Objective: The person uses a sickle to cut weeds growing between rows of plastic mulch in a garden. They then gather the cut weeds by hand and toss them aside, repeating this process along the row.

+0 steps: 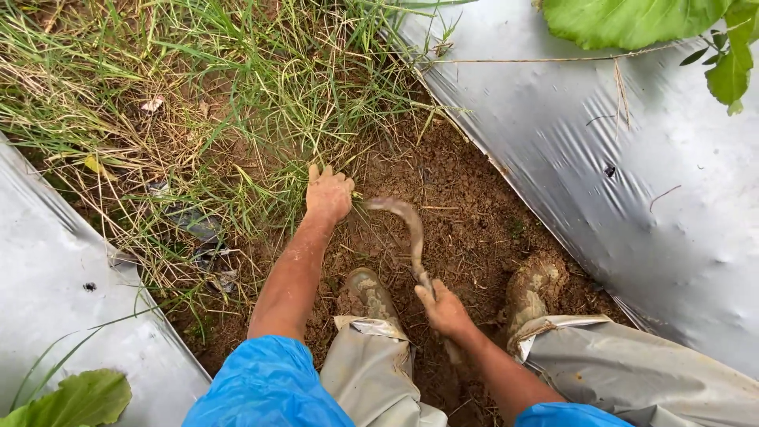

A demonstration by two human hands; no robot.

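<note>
Two bare hands at work in a soil furrow between two sheets of silver plastic mulch; left hand [328, 195] closed on a tuft of grass [296, 119] at the near edge of the weed patch, fingers curled into the stems at their base; right hand [444, 310] wrapped tight round the handle of a sickle [407, 229], its curved, soil-caked blade arching toward the left hand, tip just beside the gripped tuft. Grass: light, limp, thin-stemmed, likely rooted firm; best held low, near the soil, where the stems bunch. Sickle: stiff, probably modest in weight, handle possibly slick with mud; edge close to the left fingers, a hazard. Surroundings: bare brown soil [466, 213] along the furrow's middle; right plastic sheet [632, 182] along the right edge, left plastic sheet [55, 292] at the left; two mud-covered boots [531, 286] planted near the bottom; broad green leaves [632, 20] at the top right corner; dry straw tangled through the green blades, hiding the roots.
</note>
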